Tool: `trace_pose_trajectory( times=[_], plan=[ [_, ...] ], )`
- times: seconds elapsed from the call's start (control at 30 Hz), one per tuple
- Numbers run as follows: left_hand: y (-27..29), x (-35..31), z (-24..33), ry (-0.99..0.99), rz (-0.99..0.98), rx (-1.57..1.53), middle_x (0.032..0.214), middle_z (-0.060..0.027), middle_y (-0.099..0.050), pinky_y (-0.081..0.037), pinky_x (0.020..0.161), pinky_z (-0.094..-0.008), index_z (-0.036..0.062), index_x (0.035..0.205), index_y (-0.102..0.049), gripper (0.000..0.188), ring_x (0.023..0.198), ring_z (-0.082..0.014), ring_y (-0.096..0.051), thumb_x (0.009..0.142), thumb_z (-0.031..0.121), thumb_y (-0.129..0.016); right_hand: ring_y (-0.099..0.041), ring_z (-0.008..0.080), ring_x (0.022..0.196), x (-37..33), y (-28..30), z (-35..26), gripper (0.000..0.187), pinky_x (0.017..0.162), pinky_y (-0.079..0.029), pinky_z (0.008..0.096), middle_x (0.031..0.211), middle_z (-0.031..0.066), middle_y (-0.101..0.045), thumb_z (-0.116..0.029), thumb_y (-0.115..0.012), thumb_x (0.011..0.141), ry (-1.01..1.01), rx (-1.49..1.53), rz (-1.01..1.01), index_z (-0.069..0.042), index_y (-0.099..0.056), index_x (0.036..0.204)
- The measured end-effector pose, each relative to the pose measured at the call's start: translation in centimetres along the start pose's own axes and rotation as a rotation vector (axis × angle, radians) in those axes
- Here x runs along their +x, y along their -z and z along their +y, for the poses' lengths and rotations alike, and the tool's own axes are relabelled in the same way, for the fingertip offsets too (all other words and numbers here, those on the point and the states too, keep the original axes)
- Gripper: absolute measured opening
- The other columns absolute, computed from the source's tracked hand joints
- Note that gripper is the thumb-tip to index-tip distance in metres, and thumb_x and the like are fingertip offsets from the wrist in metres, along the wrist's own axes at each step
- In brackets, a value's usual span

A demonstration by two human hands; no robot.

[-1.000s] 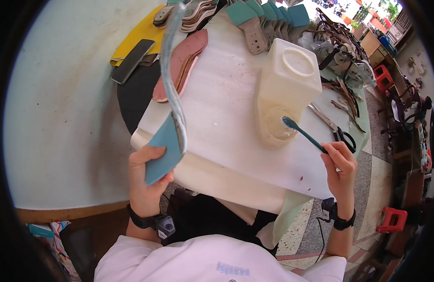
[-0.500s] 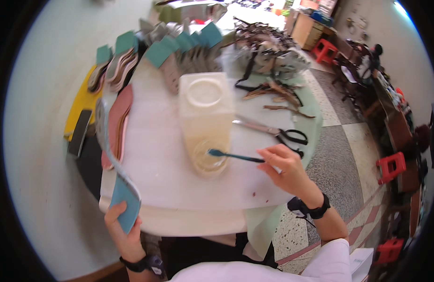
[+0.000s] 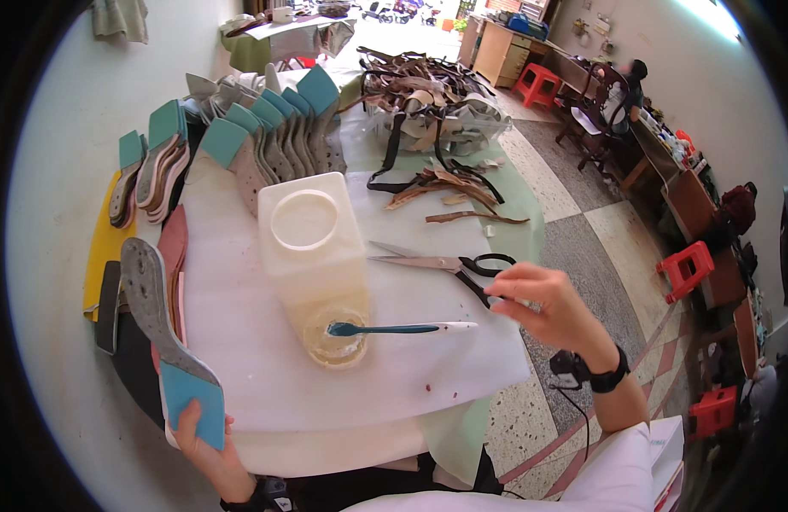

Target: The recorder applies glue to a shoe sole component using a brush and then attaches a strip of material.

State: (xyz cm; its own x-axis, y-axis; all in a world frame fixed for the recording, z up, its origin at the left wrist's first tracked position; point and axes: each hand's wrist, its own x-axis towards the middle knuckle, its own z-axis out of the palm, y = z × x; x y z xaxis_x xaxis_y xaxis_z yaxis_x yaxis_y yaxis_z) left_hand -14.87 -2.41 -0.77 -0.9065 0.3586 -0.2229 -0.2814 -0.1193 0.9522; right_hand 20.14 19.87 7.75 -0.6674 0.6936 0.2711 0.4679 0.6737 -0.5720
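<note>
Gripping 1 insole by its blue end: left hand, at the near left edge of the table, long grey part raised and uncovered, probably to keep fingers off that face. Right hand: raised at right, fingertips drawn narrow; cannot tell whether around anything. 1 dark-blue brush, white handle tip just apart from the right hand, bristles in the opening of 1 milky jug; likely so to keep wet bristles off the table. Jug bulky, between both hands: an obstacle to straight crossing. 1 pair of scissors, just beyond the right fingers, handles partly hidden. At left, 1 pink stack, beyond the insole; 1 dark phone. Farther: loose brown strips; blue-ended insoles, overlapping in a row, presumably for picking singly; 1 heaped tub of scraps. Farthest: 1 red stool.
</note>
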Motion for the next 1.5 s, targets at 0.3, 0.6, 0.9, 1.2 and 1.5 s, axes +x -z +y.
trace_pose_trajectory(
  times=[0.3, 0.6, 0.9, 1.2, 1.5],
  plan=[
    [0.7, 0.3, -1.3, -0.013, 0.078, 0.035, 0.086, -0.0061, -0.052, -0.041, 0.064, -0.0305, 0.0063, 0.109, -0.048, 0.037, 0.072, -0.0154, -0.051, 0.077, 0.019, -0.060, -0.060, 0.0155, 0.072, 6.1, 2.8, 6.0, 0.013, 0.066, -0.047, 0.0262, 0.082, 0.0081, -0.064, -0.012, -0.065, 0.082, -0.253, -0.114, -0.039, 0.000, -0.066, 0.085],
    [1.6, -0.8, -1.5, -0.908, -0.042, 0.983, 0.109, -0.0225, -0.051, -0.042, 0.088, -0.0421, -0.0078, 0.112, -0.051, 0.043, 0.096, -0.0355, -0.053, 0.072, -0.004, -0.067, -0.058, 0.0150, 0.068, 12.6, 4.3, 11.7, 0.014, 0.066, -0.046, 0.0281, 0.070, 0.0075, -0.061, -0.012, -0.064, 0.076, -0.214, -0.297, -0.305, 0.000, -0.063, 0.081],
    [2.2, -0.3, -1.8, -1.020, -0.040, 1.105, 0.112, -0.0214, -0.050, -0.042, 0.089, -0.0418, -0.0056, 0.113, -0.048, 0.045, 0.100, -0.0349, -0.050, 0.073, 0.000, -0.068, -0.059, 0.0214, 0.068, 14.7, 0.6, 13.6, 0.022, 0.063, -0.046, 0.0328, 0.072, 0.0094, -0.061, -0.012, -0.072, 0.064, -0.146, -0.158, -0.410, 0.001, -0.062, 0.078],
    [1.5, -0.8, -1.4, -0.980, -0.037, 1.021, 0.105, -0.0218, -0.051, -0.042, 0.087, -0.0432, -0.0048, 0.112, -0.053, 0.044, 0.096, -0.0358, -0.052, 0.070, -0.004, -0.067, -0.057, 0.0162, 0.067, 14.3, 1.4, 14.2, 0.016, 0.060, -0.044, 0.0291, 0.070, 0.0073, -0.059, -0.005, -0.068, 0.072, -0.149, -0.069, -0.353, 0.001, -0.058, 0.083],
    [0.5, -1.5, -0.4, -0.880, -0.052, 1.037, 0.102, -0.0254, -0.054, -0.042, 0.086, -0.0447, -0.0088, 0.107, -0.054, 0.040, 0.095, -0.0379, -0.053, 0.070, -0.003, -0.067, -0.056, 0.0094, 0.056, 13.1, 3.7, 12.0, 0.010, 0.054, -0.046, 0.0242, 0.068, 0.0025, -0.058, -0.002, -0.060, 0.082, -0.473, 0.502, -0.178, 0.002, -0.058, 0.090]
  ],
)
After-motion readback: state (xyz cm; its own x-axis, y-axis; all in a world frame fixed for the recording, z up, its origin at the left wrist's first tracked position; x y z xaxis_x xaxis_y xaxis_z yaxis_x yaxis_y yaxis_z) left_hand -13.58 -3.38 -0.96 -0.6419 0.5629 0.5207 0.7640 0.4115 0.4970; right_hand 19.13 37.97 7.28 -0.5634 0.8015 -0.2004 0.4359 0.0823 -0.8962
